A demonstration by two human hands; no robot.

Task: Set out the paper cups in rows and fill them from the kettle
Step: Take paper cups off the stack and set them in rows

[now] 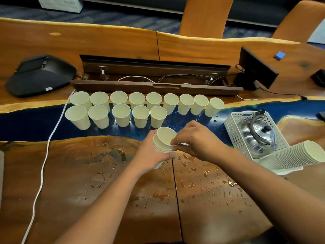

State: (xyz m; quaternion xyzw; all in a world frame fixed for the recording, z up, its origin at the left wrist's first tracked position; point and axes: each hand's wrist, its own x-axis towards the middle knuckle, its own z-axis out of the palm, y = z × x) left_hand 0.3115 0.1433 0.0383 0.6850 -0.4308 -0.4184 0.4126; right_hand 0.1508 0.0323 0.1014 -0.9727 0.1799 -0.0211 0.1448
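Two rows of white paper cups stand upright on the blue strip of the table: a back row (pixel 153 100) of several and a shorter front row (pixel 121 115) of several. My left hand (pixel 149 152) grips a short stack of nested cups (pixel 162 144) just in front of the rows. My right hand (pixel 197 141) pinches the rim of the top cup (pixel 165 135) of that stack. A steel kettle (pixel 258 136) with a black knob lies in a white perforated basket (pixel 233 127) at the right. A long stack of cups (pixel 299 155) lies on its side beside the basket.
Water drops and puddles (pixel 193 182) cover the wooden table (pixel 88 173) near me. A white cable (pixel 44 159) runs down the left. A black conference phone (pixel 40 74), an open cable tray (pixel 154 76) and a small black screen (pixel 255 69) sit behind the cups.
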